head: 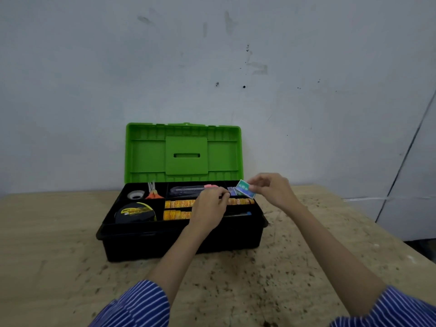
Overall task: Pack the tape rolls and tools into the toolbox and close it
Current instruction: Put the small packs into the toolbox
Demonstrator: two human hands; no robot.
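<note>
Toolbox sits open on table, lid up. Right hand pinches small green box over back right slot. Left hand curled, fingertips at blue thing; grip unclear. Lower small box flat, then let go.

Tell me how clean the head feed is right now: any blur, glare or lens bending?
Head view: soft, even light with no harsh glare; the green toolbox lid is sharp, the small green-and-white box in the right hand is slightly motion-blurred, its print barely legible; wide-angle bending curves the wooden table edge; the black toolbox tray interior is dim.
</note>
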